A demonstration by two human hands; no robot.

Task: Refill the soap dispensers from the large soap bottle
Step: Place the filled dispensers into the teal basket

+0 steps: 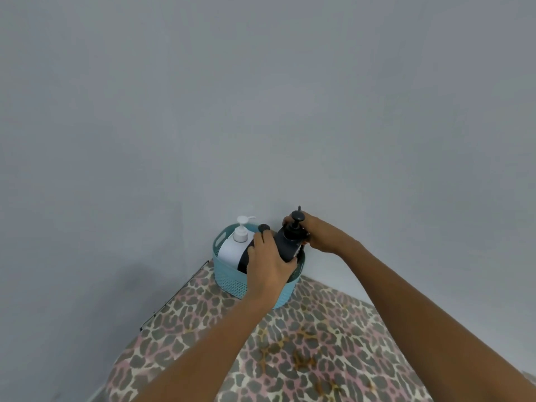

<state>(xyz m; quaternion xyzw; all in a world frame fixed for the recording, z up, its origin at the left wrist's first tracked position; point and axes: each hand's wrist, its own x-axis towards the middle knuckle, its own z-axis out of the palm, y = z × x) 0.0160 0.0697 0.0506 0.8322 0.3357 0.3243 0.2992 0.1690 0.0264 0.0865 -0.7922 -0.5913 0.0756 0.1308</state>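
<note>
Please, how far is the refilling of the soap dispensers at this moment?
Nothing looks refilled yet: all bottles are in the teal basket, pumps on. In hand: the left hand grips the dark dispenser while the right hand holds its pump collar, perhaps to unscrew it. Left: opening it, pouring, closing, then the other dark pump beside the white pump bottle.
</note>
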